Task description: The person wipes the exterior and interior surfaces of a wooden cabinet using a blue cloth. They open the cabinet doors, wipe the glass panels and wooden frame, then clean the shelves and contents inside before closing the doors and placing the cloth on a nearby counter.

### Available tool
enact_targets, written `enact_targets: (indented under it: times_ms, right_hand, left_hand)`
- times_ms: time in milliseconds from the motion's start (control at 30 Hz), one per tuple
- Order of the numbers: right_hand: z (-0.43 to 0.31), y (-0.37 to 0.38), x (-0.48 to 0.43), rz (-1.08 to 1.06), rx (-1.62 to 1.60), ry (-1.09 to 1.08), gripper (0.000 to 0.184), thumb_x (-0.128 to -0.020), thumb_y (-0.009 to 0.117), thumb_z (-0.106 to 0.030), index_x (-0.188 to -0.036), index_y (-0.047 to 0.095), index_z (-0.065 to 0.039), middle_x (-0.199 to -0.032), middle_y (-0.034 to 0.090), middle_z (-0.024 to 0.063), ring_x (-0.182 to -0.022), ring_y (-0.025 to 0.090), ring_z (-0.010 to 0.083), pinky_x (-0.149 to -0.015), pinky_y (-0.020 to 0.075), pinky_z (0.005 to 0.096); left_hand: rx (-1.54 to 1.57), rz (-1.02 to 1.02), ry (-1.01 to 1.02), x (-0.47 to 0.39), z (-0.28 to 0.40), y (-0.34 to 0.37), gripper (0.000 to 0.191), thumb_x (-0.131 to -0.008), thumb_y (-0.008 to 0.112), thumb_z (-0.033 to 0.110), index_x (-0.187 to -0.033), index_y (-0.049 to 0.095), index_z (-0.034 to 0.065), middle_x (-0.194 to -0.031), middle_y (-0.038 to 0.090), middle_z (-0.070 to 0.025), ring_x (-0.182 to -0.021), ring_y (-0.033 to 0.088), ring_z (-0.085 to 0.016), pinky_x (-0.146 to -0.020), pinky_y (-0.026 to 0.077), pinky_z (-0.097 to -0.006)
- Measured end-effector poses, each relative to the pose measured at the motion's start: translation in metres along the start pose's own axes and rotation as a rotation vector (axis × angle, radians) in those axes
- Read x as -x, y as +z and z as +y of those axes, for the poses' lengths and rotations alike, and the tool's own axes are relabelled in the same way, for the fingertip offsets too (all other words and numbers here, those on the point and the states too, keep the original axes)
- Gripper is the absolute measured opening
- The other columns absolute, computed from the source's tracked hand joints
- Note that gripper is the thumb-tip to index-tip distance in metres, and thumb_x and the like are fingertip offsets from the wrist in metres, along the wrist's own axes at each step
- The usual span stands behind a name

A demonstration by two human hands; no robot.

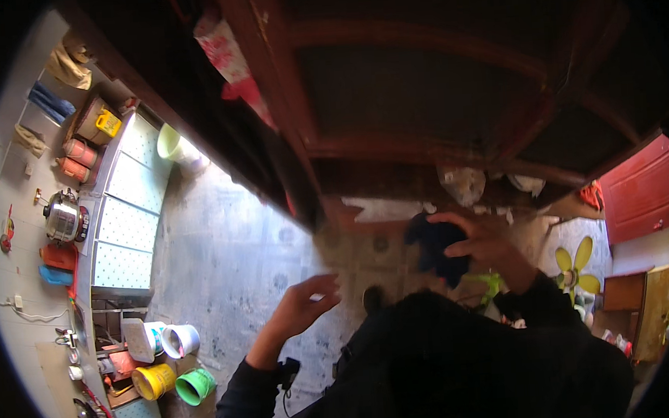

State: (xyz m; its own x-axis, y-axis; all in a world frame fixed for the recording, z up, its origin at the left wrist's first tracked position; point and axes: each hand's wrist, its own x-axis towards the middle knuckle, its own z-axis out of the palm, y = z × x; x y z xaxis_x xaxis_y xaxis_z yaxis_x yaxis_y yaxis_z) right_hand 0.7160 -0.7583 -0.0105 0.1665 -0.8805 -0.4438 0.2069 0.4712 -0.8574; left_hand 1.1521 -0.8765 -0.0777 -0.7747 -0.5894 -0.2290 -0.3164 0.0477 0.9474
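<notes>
My right hand grips a dark navy cloth, which hangs bunched from the fingers in front of my body. Its folds hide what kind of cloth item it is. Lower and to the left, my left hand is held over the floor, loosely curled, with a small gap between thumb and fingers and nothing visible in it. Ahead of both hands stands a dark wooden cabinet with framed panels. A clear plastic bag and a pale strip lie at its lower part, in shadow.
A floral cloth hangs beside the cabinet's edge. Several buckets, one green and one yellow, stand at lower left by a tiled counter bearing a cooker. On the right are a yellow-green fan and a red door.
</notes>
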Motion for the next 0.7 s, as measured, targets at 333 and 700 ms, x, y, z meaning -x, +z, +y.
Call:
enact_targets:
  times_ms: [333,700]
  right_hand:
    - [-0.004,0.109,-0.106,0.145,0.133,-0.328,0.066,-0.119,0.044,-0.041,-0.173,0.029,-0.007,-0.169,0.045,0.0158,-0.149,0.051,0.0229,-0.122,0.0439,0.0369]
    - [-0.054,0.072,-0.004,0.613,0.547,-0.513,0.037,-0.113,0.06,-0.017,-0.148,0.064,-0.005,-0.136,0.073,0.01,-0.128,0.067,0.0196,-0.105,0.0535,0.0327]
  left_hand:
    - [0.582,0.478,0.168,-0.123,0.083,0.05,0.061,-0.109,0.07,0.025,-0.161,0.043,0.0072,-0.142,0.062,-0.0144,-0.126,0.064,-0.023,-0.106,0.054,-0.0342]
    - [-0.466,1.275,1.11,-0.21,0.264,-0.108,0.067,-0.108,0.07,0.019,-0.168,0.043,0.0085,-0.146,0.061,-0.0243,-0.129,0.064,-0.037,-0.109,0.053,-0.0447]
